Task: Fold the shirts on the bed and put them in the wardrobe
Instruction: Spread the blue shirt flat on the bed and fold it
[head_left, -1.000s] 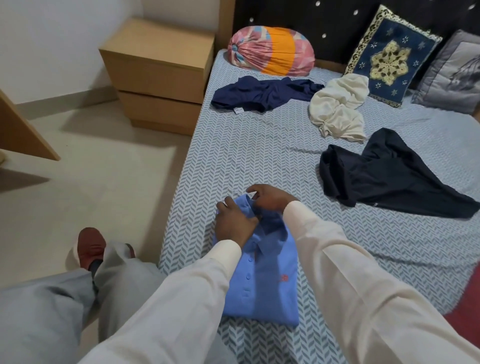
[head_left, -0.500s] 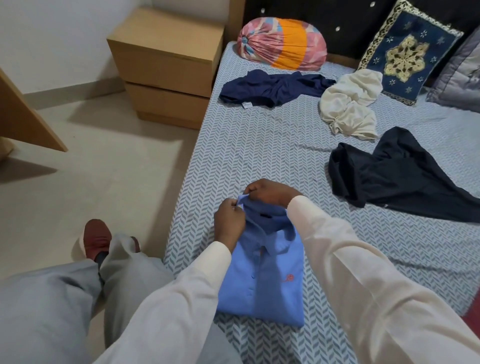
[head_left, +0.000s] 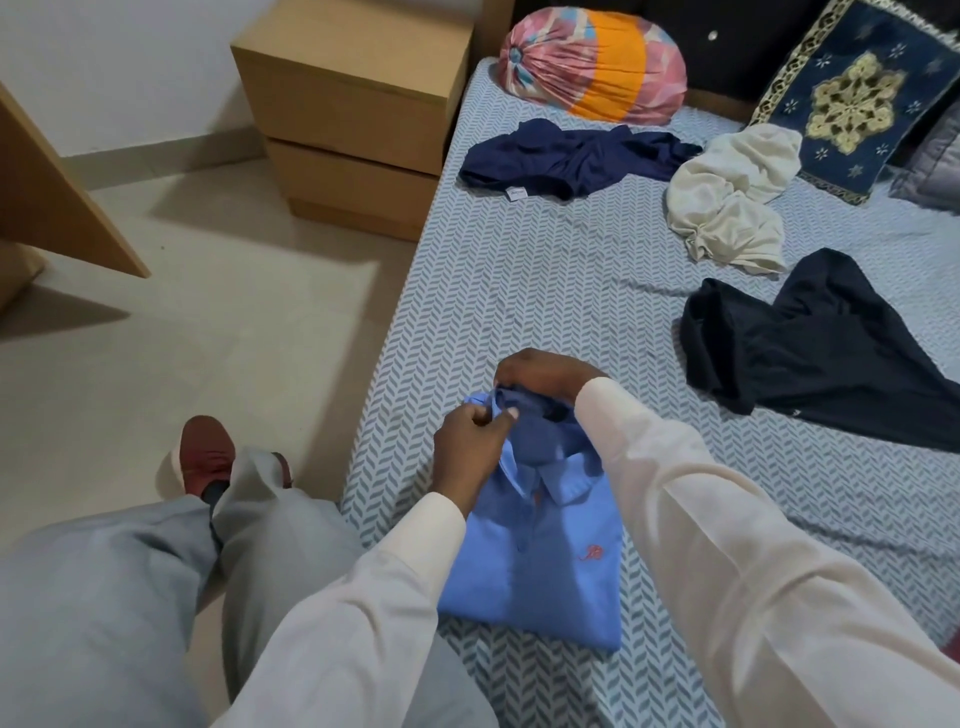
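A folded light-blue polo shirt (head_left: 545, 571) lies near the bed's front left edge, its collar end raised. My left hand (head_left: 467, 441) pinches the collar's left side. My right hand (head_left: 540, 376) grips the collar's far edge from above. Unfolded on the bed (head_left: 519, 291) lie a navy shirt (head_left: 571, 156) at the back, a cream shirt (head_left: 727, 208) to its right and a black shirt (head_left: 810, 338) at the right.
A wooden bedside cabinet (head_left: 353, 104) stands left of the bed. A pink and orange bolster (head_left: 592, 62), a patterned blue cushion (head_left: 852, 93) and a grey cushion lean at the headboard. A wooden panel (head_left: 57, 197) juts in at left. My legs and a red shoe (head_left: 205, 457) are over the floor.
Both hands have lifted and pulled the blue shirt's collar up, opening it out. The view has shifted slightly to the left and down.
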